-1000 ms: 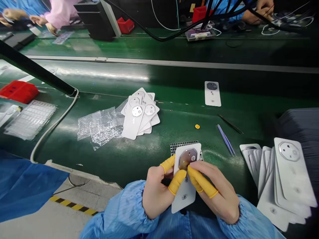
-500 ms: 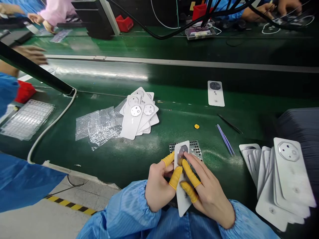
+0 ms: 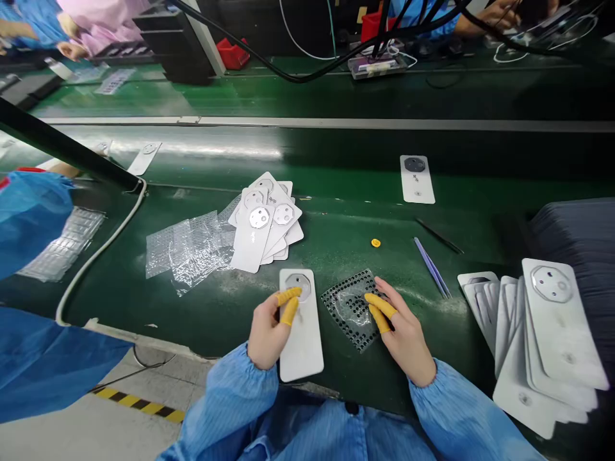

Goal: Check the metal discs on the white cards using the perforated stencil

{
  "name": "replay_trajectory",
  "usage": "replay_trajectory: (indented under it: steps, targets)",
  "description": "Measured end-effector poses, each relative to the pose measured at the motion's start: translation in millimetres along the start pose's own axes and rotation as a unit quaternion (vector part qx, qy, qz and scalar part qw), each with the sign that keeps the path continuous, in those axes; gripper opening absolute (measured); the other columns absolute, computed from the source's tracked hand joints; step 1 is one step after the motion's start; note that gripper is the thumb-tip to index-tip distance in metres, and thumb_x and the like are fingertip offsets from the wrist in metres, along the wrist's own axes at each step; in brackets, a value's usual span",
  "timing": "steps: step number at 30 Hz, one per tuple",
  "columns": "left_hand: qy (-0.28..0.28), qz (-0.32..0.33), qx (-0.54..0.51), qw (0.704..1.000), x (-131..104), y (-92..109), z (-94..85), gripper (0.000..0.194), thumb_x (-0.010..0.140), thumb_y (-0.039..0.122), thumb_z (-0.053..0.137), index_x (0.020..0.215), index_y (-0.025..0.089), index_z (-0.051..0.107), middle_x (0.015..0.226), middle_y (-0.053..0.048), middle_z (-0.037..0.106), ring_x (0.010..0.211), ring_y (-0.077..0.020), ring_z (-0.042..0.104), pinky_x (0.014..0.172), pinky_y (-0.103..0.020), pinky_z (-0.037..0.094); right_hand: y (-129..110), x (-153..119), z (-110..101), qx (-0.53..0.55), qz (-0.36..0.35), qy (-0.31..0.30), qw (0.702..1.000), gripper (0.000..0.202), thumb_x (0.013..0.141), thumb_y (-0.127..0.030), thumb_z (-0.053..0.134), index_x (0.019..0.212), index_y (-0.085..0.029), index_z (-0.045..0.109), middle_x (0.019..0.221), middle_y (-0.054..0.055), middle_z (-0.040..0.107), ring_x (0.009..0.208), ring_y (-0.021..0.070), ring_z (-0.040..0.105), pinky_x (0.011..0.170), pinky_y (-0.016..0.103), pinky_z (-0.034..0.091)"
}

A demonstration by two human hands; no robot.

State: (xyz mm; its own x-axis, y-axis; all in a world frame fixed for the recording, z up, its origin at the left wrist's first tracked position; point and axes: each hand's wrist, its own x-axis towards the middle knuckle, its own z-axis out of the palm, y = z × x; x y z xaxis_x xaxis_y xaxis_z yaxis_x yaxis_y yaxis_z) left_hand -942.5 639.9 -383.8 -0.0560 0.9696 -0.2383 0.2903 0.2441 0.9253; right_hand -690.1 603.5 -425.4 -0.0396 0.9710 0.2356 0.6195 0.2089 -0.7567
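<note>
A white panel [image 3: 302,339] with a round grey camera area lies flat in front of me. My left hand [image 3: 273,325], yellow covers on its fingertips, rests over its upper left part; thumb and forefinger are close together at the round area, and anything between them is too small to make out. To the right, a clear sheet with rows of black dots [image 3: 353,310] lies tilted on the green bench. My right hand [image 3: 401,330] is at its right edge, with yellow-covered fingers slightly bent and touching or just above it; whether they pinch something is unclear.
White panels [image 3: 252,240] overlap beside bubble bags [image 3: 196,250]. Purple tweezers [image 3: 432,267], dark tweezers [image 3: 439,235], a yellow piece [image 3: 375,243] and one panel [image 3: 417,186] lie beyond. More panels [image 3: 557,333] are at right. A co-worker's blue sleeve [image 3: 31,218] is at left.
The panel has gone from both hands, upright above the dotted sheet, to flat on the bench at left. My hands have moved apart. The dotted sheet is now uncovered and turned.
</note>
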Motion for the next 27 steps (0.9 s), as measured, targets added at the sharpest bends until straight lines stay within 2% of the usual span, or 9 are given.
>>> replay_trajectory:
  steps: [3, 5, 7, 12, 16, 19, 22, 25, 27]
  targets:
    - [-0.073, -0.010, -0.007, 0.997, -7.0, 1.8, 19.5, 0.038, 0.080, 0.040, 0.064, 0.105, 0.011, 0.068, 0.106, -0.014, 0.070, 0.094, -0.0283, 0.067, 0.080, -0.035, 0.054, -4.2, 4.1, -7.1, 0.097, 0.113, 0.032, 0.988, 0.023, 0.089, -0.027, 0.054, 0.108, -0.026, 0.066, 0.134, 0.007, 0.053, 0.113, 0.0235, 0.060, 0.092, 0.040, 0.053]
    - [-0.108, -0.010, -0.042, 0.993, -11.8, 8.4, 35.9, 0.044, 0.075, 0.041, 0.070, 0.105, 0.010, 0.067, 0.109, -0.016, 0.068, 0.096, -0.0288, 0.067, 0.082, -0.035, 0.054, -10.4, 7.9, -14.9, 0.172, 0.185, 0.039, 0.967, 0.022, 0.084, -0.032, 0.061, 0.105, -0.027, 0.068, 0.128, 0.006, 0.059, 0.108, 0.0230, 0.062, 0.092, 0.039, 0.053]
    - [-0.142, -0.023, -0.091, 0.985, -15.0, 15.2, 49.3, 0.048, 0.070, 0.041, 0.075, 0.104, 0.008, 0.067, 0.108, -0.017, 0.068, 0.094, -0.0286, 0.067, 0.080, -0.035, 0.055, -16.7, 11.1, -21.6, 0.235, 0.225, 0.037, 0.945, 0.025, 0.082, -0.035, 0.065, 0.105, -0.028, 0.069, 0.124, 0.005, 0.063, 0.109, 0.0223, 0.062, 0.094, 0.038, 0.052]
    - [-0.145, -0.107, -0.225, 0.958, -16.2, 22.7, 63.1, 0.053, 0.064, 0.046, 0.079, 0.097, 0.007, 0.066, 0.099, -0.018, 0.072, 0.086, -0.0268, 0.069, 0.076, -0.035, 0.056, -25.8, 13.3, -25.2, 0.301, 0.237, 0.017, 0.923, 0.023, 0.080, -0.033, 0.069, 0.102, -0.028, 0.070, 0.125, 0.004, 0.063, 0.123, 0.0218, 0.052, 0.104, 0.037, 0.043]
    - [-0.169, -0.134, -0.292, 0.932, -16.0, 25.5, 65.9, 0.058, 0.057, 0.047, 0.083, 0.097, 0.007, 0.068, 0.092, -0.015, 0.075, 0.084, -0.0251, 0.070, 0.078, -0.033, 0.055, -25.0, 13.4, -21.1, 0.351, 0.249, 0.056, 0.901, 0.026, 0.080, -0.033, 0.069, 0.106, -0.027, 0.069, 0.124, 0.005, 0.063, 0.120, 0.0215, 0.055, 0.102, 0.039, 0.046]
    - [-0.181, -0.124, -0.313, 0.924, -17.5, 27.7, 70.2, 0.053, 0.057, 0.044, 0.084, 0.093, 0.008, 0.070, 0.092, -0.014, 0.075, 0.084, -0.0251, 0.070, 0.078, -0.034, 0.055, -23.3, 14.0, -17.5, 0.327, 0.209, 0.045, 0.921, 0.026, 0.082, -0.031, 0.067, 0.106, -0.025, 0.068, 0.122, 0.008, 0.064, 0.115, 0.0227, 0.059, 0.097, 0.041, 0.050]
    - [-0.146, -0.116, -0.304, 0.934, -18.9, 28.5, 75.2, 0.041, 0.059, 0.040, 0.084, 0.082, 0.009, 0.072, 0.082, -0.011, 0.075, 0.073, -0.0209, 0.069, 0.071, -0.031, 0.055, -25.4, 13.8, -16.3, 0.200, 0.132, 0.057, 0.969, 0.026, 0.083, -0.026, 0.064, 0.109, -0.025, 0.066, 0.129, 0.009, 0.058, 0.119, 0.0256, 0.055, 0.099, 0.048, 0.047]
    - [-0.124, -0.110, -0.301, 0.939, -19.4, 28.6, 77.8, 0.036, 0.059, 0.038, 0.084, 0.078, 0.011, 0.072, 0.077, -0.008, 0.074, 0.071, -0.0179, 0.067, 0.069, -0.028, 0.054, -32.2, 12.3, -19.9, 0.014, -0.013, 0.117, 0.993, 0.028, 0.081, -0.018, 0.065, 0.107, -0.028, 0.066, 0.133, 0.007, 0.053, 0.125, 0.0289, 0.047, 0.106, 0.059, 0.034]
    - [-0.123, -0.106, -0.299, 0.940, -19.6, 29.2, 77.8, 0.034, 0.059, 0.036, 0.085, 0.079, 0.011, 0.072, 0.078, -0.008, 0.074, 0.073, -0.0182, 0.067, 0.071, -0.029, 0.054, -37.6, 11.9, -23.7, -0.038, -0.114, 0.069, 0.990, 0.031, 0.081, -0.011, 0.062, 0.108, -0.027, 0.063, 0.119, 0.006, 0.061, 0.117, 0.0267, 0.053, 0.107, 0.060, 0.032]
